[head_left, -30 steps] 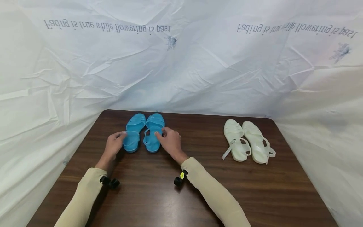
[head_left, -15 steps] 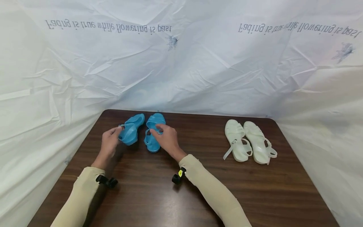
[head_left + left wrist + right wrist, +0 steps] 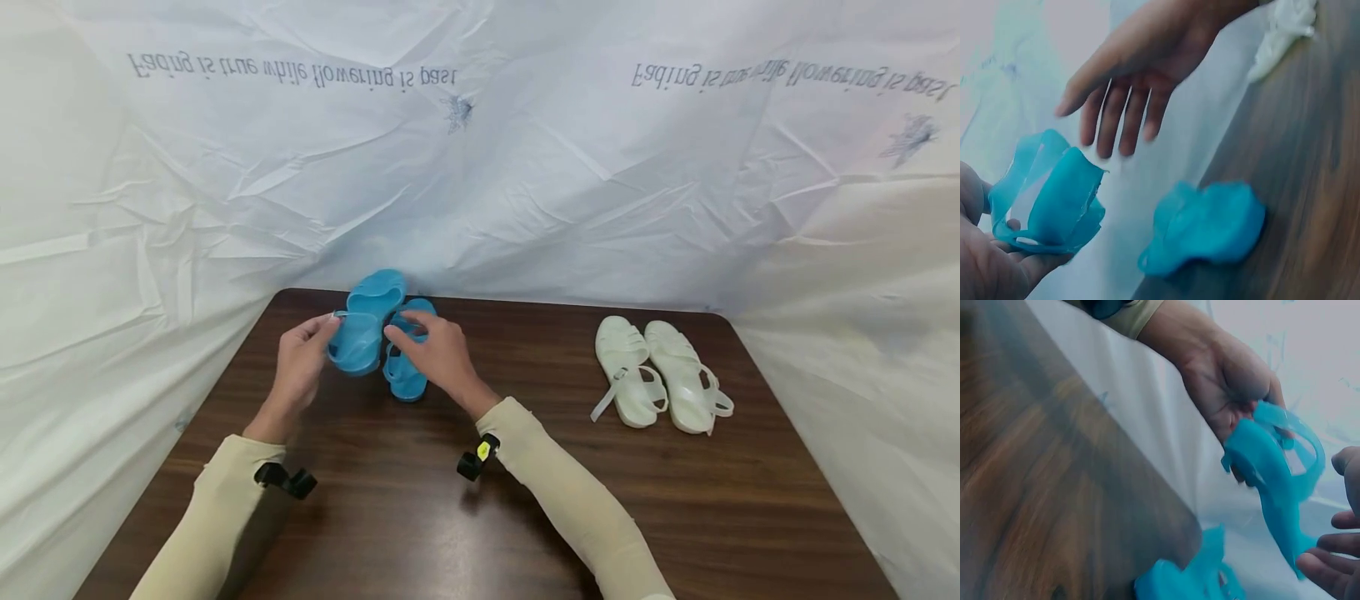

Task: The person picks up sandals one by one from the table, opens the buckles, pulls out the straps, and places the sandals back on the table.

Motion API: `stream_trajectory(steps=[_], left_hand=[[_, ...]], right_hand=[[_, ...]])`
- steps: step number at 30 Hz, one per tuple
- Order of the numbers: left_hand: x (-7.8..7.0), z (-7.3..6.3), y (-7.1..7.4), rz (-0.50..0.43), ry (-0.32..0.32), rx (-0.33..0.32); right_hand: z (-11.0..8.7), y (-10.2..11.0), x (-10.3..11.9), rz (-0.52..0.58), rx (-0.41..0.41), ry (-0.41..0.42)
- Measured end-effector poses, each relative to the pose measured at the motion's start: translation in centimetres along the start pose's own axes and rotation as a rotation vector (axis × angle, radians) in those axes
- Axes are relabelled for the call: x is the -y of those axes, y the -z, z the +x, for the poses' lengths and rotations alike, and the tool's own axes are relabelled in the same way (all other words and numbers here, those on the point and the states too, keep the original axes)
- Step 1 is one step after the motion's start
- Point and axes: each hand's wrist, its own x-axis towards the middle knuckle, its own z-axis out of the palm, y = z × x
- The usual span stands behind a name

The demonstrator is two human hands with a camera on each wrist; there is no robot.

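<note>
My left hand (image 3: 298,362) grips a blue sandal (image 3: 357,343) at its heel strap, thumb and fingers on the strap side. The sandal hangs above the table, toe pointing to the back. Its mate, a second blue sandal (image 3: 407,383), stands on the table to the right, partly covered by my right hand (image 3: 444,354). That hand hovers above it with fingers extended and holds nothing. In the left wrist view its straight fingers (image 3: 1110,119) are apart from the lifted sandal (image 3: 1063,200). The right wrist view shows the left hand's curled fingers behind the sandal's strap (image 3: 1310,444).
A pair of white sandals, the left one (image 3: 624,354) beside the right one (image 3: 675,379), lies on the right part of the brown wooden table (image 3: 525,375). White printed sheeting (image 3: 525,208) hangs behind the table and at both sides.
My left hand has lifted the left blue sandal off the table, tilted it, then moved it right and up. My right hand has shifted slightly left and up, away from the second blue sandal.
</note>
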Motion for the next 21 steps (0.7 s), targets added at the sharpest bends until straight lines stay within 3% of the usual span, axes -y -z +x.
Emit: stream_trajectory(steps=[5, 12, 17, 21], left_hand=[[-0.8, -0.8, -2.0, -0.04, -0.001, 0.004], [-0.1, -1.5, -4.4, -0.064, -0.076, -0.026], [0.5, -2.1, -5.9, -0.063, -0.137, -0.03], [0.9, -2.5, -7.1, -0.074, -0.17, 0.006]], right_hand=[[-0.1, 0.7, 0.8, 0.052, 0.039, -0.077], [-0.3, 1.5, 0.8, 0.167, 0.066, -0.191], [-0.8, 2.5, 0.5, 0.103, 0.065, -0.197], [-1.4, 3.6, 0.0, 0.109, 0.067, -0.202]])
